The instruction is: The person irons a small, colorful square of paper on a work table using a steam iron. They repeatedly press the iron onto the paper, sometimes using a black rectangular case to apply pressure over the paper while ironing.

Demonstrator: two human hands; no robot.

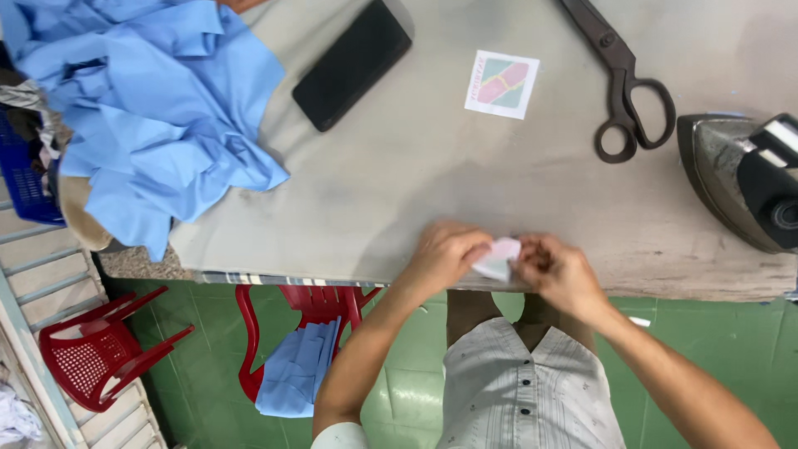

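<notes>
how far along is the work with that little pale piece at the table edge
Looks early. In hand: both the left hand and right hand pinch a small pale fabric piece at the table edge. Left, apparently: the blue fabric pile lies heaped; iron and scissors sit untouched.

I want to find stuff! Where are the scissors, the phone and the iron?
scissors (622, 79): head view, on the shank just below the pivot.
phone (352, 64): head view, middle of its black face.
iron (719, 170): head view, on its metal soleplate.

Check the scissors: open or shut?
Shut. The scissors lie flat on the table, blades together and the two handle loops touching; the blade tips run out of view.
</notes>
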